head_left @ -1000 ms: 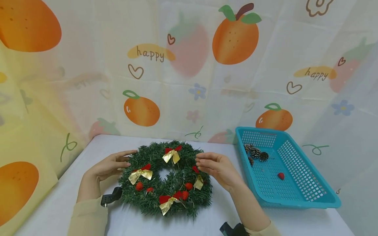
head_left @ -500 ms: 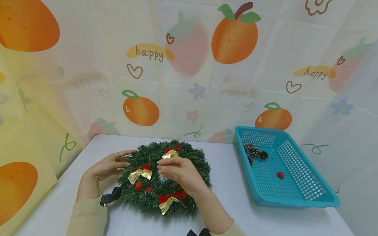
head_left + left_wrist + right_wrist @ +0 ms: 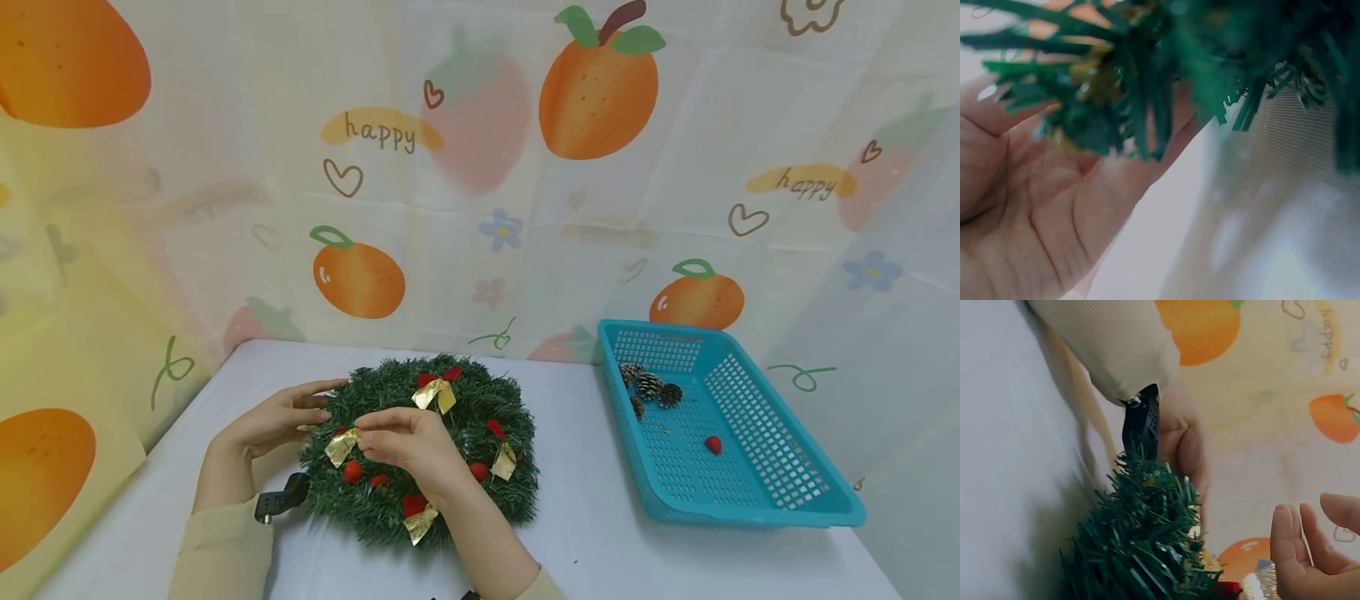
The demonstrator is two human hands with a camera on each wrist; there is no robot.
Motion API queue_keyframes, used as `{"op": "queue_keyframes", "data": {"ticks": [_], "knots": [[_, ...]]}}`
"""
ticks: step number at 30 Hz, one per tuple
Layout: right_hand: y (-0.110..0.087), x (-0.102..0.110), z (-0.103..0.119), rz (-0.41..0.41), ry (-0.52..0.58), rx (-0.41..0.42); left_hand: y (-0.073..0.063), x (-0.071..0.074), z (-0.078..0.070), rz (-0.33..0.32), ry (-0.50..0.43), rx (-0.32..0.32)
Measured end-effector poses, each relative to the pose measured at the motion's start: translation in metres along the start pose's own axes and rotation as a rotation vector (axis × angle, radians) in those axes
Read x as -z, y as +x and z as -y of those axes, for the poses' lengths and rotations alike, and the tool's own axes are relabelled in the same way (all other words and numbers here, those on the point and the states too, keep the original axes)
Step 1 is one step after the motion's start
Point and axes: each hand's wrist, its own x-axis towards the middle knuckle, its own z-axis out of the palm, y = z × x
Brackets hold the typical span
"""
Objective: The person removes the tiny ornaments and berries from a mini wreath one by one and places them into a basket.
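Observation:
A green artificial wreath (image 3: 360, 512) lies on the table, decorated with several red-and-gold bows, such as the far bow (image 3: 435, 392), and small red balls such as this ball (image 3: 352, 472). At its left edge, my left hand (image 3: 273, 421) rests against the greenery with loosely extended fingers. The left wrist view shows the palm (image 3: 1041, 206) beneath green needles that hide the fingertips. Over the wreath's centre hovers my right hand (image 3: 420, 446), partly covering the left bow (image 3: 342, 447). Nothing shows between its fingers (image 3: 1282, 534), with the thumb apart from them.
To the right stands a turquoise plastic basket (image 3: 750, 521) holding several pinecones (image 3: 648, 387) and one red ball (image 3: 713, 445). A curtain (image 3: 465, 267) printed with fruit hangs behind the white table (image 3: 577, 467).
My right hand has moved left from the wreath's right edge across its middle to near the left bow. The left hand, wreath and basket look unmoved.

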Motion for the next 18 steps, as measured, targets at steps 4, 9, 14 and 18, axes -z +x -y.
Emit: {"op": "queue_keyframes", "data": {"ticks": [4, 9, 14, 18], "knots": [[0.003, 0.0, -0.007, -0.009, -0.018, -0.007, 0.0, 0.001, -0.001, -0.007, 0.013, 0.009], [0.006, -0.003, -0.017, -0.042, -0.052, -0.015, -0.001, 0.001, -0.002, -0.008, 0.012, 0.019], [0.007, -0.007, -0.024, -0.103, -0.203, 0.013, 0.0, 0.001, -0.001, -0.007, 0.01, 0.022], [0.008, -0.011, -0.027, -0.143, -0.303, 0.022, 0.001, 0.002, 0.0, -0.004, 0.003, 0.021]]}}
